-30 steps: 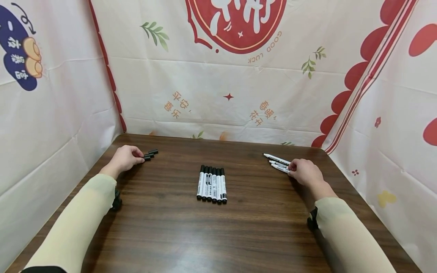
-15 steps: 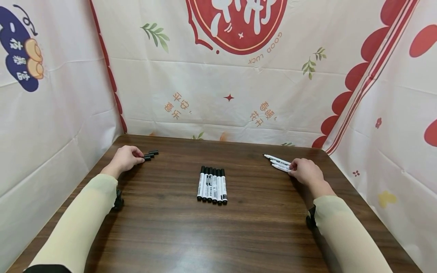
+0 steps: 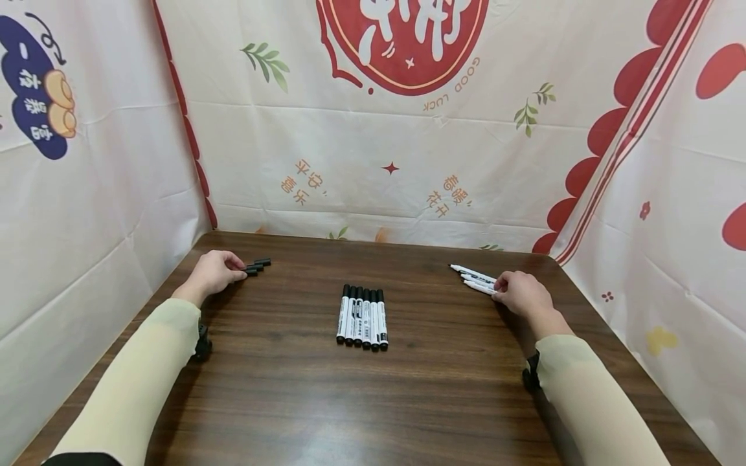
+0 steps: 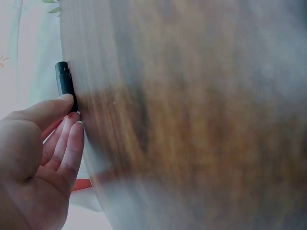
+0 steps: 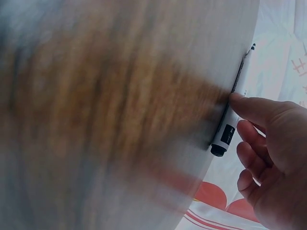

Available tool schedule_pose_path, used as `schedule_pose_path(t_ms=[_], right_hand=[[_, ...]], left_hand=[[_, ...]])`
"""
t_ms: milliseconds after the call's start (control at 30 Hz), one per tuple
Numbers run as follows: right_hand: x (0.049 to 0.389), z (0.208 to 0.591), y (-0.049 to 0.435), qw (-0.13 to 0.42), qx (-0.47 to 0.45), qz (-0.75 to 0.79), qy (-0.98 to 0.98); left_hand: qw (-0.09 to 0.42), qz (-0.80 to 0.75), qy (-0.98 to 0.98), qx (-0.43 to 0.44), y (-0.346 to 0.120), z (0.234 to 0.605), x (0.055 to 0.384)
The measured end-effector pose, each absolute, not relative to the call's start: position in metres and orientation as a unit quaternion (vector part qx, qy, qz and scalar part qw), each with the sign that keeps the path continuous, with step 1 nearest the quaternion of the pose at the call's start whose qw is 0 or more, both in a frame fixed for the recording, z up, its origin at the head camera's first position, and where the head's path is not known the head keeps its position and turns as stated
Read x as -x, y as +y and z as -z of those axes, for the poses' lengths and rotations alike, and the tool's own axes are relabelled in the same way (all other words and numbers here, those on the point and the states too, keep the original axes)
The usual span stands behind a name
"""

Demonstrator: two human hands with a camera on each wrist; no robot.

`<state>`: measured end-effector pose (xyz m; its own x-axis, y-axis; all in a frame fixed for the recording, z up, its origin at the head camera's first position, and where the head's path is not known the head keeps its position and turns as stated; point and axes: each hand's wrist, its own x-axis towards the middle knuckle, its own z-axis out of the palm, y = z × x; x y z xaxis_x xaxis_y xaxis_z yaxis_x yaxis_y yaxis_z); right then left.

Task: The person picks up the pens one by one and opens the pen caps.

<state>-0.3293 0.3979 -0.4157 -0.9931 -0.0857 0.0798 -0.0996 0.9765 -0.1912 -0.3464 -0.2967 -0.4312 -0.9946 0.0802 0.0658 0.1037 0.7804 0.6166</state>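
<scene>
At the far left of the table, my left hand pinches a black marker cap between thumb and fingertips. Other black caps lie right beside it. On the far right, my right hand holds the rear part of an uncapped white marker by thumb and fingers, low at the tabletop. Alongside it lie more uncapped white markers, their tips toward the left. Fingers partly hide both groups. In the middle, several capped black-and-white markers lie in a tight row, caps pointing away from me.
The brown wood-grain table runs back to a printed white cloth. Similar cloth hangs along the left and right sides, close to both arms. Each wrist carries a black device.
</scene>
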Motion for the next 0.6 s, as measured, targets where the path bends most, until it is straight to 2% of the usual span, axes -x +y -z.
schedule_pose_path(t_ms=[333,600], right_hand=[[0.321,0.414,0.388,0.044,-0.066,-0.131,-0.988],[0.312,0.410,0.353,0.059,-0.091,-0.224,-0.969]], left_hand=[[0.033,0.335,-0.940,0.051,-0.301,0.424,0.333],[0.052,0.367,-0.925,0.080,-0.291,0.411,0.319]])
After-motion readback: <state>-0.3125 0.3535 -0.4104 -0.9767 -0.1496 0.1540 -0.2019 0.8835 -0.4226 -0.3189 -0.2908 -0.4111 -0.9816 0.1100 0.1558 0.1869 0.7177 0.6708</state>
